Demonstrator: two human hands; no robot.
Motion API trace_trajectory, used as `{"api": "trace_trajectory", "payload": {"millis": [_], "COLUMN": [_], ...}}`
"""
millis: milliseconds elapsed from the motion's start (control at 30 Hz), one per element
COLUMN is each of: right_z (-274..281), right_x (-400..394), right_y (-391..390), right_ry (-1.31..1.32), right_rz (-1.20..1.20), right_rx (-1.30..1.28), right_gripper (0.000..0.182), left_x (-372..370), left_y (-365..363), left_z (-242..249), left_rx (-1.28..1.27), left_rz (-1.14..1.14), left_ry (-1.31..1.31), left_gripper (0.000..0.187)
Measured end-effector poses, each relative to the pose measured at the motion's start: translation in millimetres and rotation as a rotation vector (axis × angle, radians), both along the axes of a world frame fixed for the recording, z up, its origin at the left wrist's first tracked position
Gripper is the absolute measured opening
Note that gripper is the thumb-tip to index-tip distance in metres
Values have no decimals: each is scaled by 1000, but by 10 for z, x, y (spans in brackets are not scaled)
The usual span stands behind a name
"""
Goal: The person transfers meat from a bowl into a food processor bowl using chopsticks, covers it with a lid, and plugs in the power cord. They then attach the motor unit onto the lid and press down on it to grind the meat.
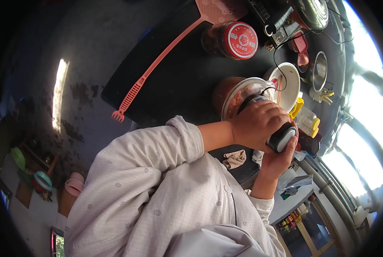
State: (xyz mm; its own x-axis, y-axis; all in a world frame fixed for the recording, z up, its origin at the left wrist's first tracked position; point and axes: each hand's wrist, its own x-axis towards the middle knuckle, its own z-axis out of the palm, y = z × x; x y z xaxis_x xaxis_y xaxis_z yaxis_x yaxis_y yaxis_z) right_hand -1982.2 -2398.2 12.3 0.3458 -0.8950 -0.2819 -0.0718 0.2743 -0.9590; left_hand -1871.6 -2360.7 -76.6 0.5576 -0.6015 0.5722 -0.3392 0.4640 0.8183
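Both my hands are closed around the black motor unit (281, 138) of what looks like a corded food chopper. My left hand (260, 122) lies over its side with the fingers curled round it. Lower down, my right hand (279, 160) grips near the rounded grey-topped end, thumb along the edge; its other fingers are mostly hidden. The motor unit's other end is over a clear bowl (230, 103) containing pinkish, minced-looking food. My left hand hides part of that junction. A black cord (275, 55) runs from the unit toward the back of the table.
A pink fly swatter (170, 43) lies across the black tabletop (165, 100). Near it stands a jar with a red lid (242, 40). Beyond the chopper are a white bowl (290, 90), a yellow-capped container (307, 120) and a metal bowl (320, 70). A crumpled cloth (235, 159) lies nearby.
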Motion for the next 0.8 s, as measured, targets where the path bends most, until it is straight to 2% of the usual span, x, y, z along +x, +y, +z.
{"api": "trace_trajectory", "payload": {"millis": [800], "right_z": [-52], "right_x": [-88], "right_y": [-28], "right_ry": [-34], "right_rz": [7], "right_rx": [13], "right_gripper": [45], "left_x": [-25], "left_y": [-19], "left_z": [-17], "left_rx": [-4], "left_rz": [27], "left_ry": [21], "left_gripper": [71]}}
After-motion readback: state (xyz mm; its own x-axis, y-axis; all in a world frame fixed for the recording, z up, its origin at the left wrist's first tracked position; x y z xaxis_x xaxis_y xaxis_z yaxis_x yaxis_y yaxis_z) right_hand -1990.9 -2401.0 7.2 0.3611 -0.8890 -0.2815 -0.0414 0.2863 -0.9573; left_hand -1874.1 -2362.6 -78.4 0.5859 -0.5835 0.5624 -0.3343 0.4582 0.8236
